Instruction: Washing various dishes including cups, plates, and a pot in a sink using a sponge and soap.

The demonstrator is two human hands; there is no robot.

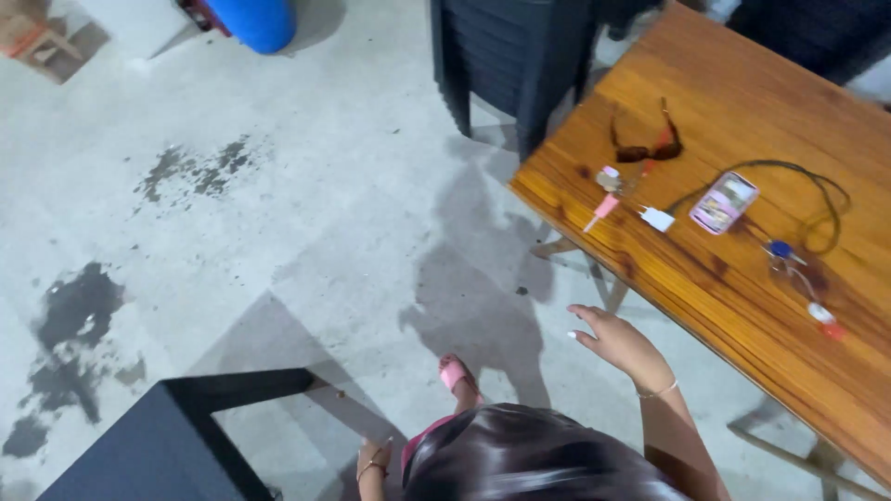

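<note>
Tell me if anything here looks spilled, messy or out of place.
Yes: dark wet-looking stains blotch the concrete floor at the left, with a smaller patch farther up. On the wooden table, sunglasses, a phone with its charger cable and small items lie scattered, though nothing looks broken.

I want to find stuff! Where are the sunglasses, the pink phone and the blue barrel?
sunglasses (pixel 647 148), head view, on the dark lenses.
pink phone (pixel 724 202), head view, middle of its case.
blue barrel (pixel 255 20), head view, rounded side.
</note>
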